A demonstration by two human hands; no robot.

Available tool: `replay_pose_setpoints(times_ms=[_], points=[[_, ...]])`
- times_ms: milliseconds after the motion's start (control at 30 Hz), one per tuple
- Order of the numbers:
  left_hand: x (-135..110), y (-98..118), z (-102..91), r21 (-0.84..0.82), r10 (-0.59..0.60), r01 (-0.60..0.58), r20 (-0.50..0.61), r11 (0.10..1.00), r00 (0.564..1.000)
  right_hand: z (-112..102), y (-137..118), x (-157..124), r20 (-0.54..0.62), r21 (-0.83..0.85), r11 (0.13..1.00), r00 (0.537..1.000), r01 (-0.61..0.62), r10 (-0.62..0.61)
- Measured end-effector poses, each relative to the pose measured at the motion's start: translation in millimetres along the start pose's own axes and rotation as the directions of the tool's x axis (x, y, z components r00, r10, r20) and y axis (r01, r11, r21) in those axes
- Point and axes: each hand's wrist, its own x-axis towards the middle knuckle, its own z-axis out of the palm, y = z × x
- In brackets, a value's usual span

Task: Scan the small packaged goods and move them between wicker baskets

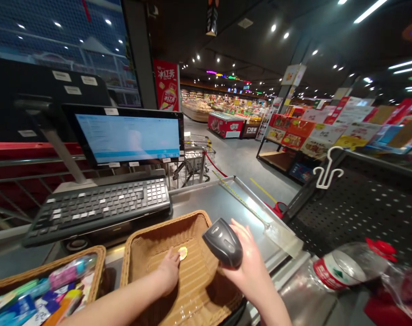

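My right hand (248,253) is closed around a black handheld barcode scanner (223,242), raised over the right side of a brown woven basket (138,235). Inside that basket my left hand (170,270) reaches low, its fingers drawn together at a small round yellow-and-white item (182,252) with a wavy edge. The item appears pinched at the fingertips, over the ribbed basket floor. A second woven basket (100,271) at the lower left holds several colourful packaged goods (39,299).
Behind the baskets are a keyboard (110,203) and a lit monitor (131,138). The metal counter (206,194) runs to the right. A large clear bottle with a red cap (345,267) lies at the right, below a white hanger (328,170) on a black perforated panel (372,203).
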Motion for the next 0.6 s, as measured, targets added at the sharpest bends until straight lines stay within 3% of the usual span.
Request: replay_pose_setpoints(times_ms=[133,333,433,600], points=[[-3.5,-16.1,-10.0,0.095,-0.136,0.134,0.01,0.986,0.991,7.5,-7.1,5.5,0.003,0.015,1.0,1.0,0.021,-0.021],[7.6,19.1,8.9,0.091,-0.327,0.33,-0.043,0.94,0.944,19.5,-23.1,9.8,0.016,0.046,0.997,0.998,0.063,-0.064],[2.2,30.4,14.6,0.068,-0.319,0.324,-0.084,0.943,0.944,20.7,-24.6,7.4,0.006,0.038,0.998,0.998,0.058,-0.058],[-6.0,23.7,0.4,0.048,-0.288,0.298,-0.156,0.953,0.945,16.6,-25.5,0.9,0.013,0.029,0.998,0.999,0.053,-0.053]])
